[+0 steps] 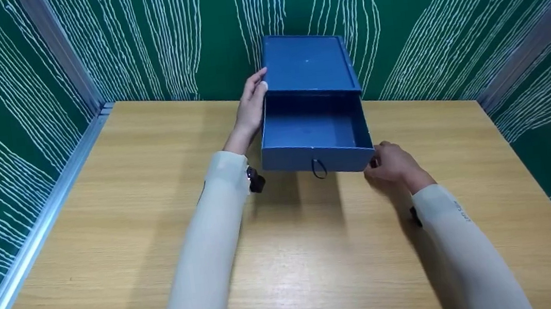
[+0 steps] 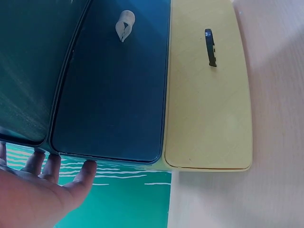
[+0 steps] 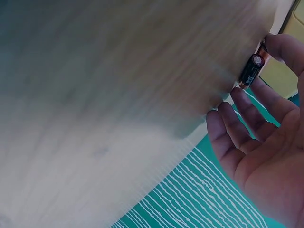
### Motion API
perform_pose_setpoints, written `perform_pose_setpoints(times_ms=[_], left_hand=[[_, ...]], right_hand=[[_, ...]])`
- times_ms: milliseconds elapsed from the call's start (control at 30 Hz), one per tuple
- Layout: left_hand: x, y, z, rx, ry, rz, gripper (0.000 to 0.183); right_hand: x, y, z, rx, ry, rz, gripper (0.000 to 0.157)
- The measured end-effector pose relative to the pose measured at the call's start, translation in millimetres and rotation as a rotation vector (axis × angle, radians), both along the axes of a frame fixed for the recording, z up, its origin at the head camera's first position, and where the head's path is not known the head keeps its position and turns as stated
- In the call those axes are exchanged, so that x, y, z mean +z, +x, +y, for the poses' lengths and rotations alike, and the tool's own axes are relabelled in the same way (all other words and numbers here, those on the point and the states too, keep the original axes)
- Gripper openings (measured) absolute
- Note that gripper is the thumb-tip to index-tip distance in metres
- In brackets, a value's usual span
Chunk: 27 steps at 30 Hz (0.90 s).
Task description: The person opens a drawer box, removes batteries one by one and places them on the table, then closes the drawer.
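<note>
A drawer unit (image 1: 310, 62) with a blue top stands near the back of the table, its top drawer (image 1: 317, 159) pulled out toward me. In the left wrist view, a dark blue middle drawer (image 2: 111, 90) with a pale loop and a yellow bottom drawer (image 2: 209, 109) with a black loop are closed. My left hand (image 1: 251, 106) rests its extended fingers against the unit's left side. Low at the right of the open drawer, my right hand (image 1: 394, 162) pinches small batteries (image 3: 252, 71), black with copper ends, between thumb and index finger at the table surface.
The wooden table (image 1: 165, 188) runs under the unit and both arms. Green panels (image 1: 220, 31) with wavy white lines enclose its back and sides, joined by metal posts (image 1: 61, 49). The open drawer overhangs the table and casts a shadow.
</note>
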<state>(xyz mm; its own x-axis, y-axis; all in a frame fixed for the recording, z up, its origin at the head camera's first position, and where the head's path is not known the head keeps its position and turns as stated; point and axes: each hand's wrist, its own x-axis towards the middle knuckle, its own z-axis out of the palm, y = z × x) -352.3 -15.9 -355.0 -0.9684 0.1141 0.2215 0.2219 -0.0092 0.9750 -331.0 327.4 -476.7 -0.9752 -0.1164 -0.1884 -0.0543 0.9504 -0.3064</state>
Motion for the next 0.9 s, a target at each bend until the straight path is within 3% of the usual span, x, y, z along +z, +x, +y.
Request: perform_pose_setpoints(times_ms=[233, 433, 600, 900], left_hand=[[0.1, 1.0, 0.4, -0.002, -0.011, -0.006, 0.039], [0.7, 2.0, -0.7, 0.0, -0.013, -0.002, 0.039], [-1.4, 3.2, -0.6, 0.006, -0.012, 0.006, 0.039], [-1.1, 2.4, -1.0, -0.011, 0.0, 0.014, 0.039]], right_hand=[[1.1, 2.4, 1.6, 0.013, -0.014, -0.007, 0.029], [8.9, 7.0, 3.9, -0.031, -0.101, -0.061, 0.053], [15.9, 14.0, 5.1, -0.007, -0.148, 0.008, 0.065], [35.5, 32.1, 0.2, -0.063, -0.241, 0.142, 0.047]])
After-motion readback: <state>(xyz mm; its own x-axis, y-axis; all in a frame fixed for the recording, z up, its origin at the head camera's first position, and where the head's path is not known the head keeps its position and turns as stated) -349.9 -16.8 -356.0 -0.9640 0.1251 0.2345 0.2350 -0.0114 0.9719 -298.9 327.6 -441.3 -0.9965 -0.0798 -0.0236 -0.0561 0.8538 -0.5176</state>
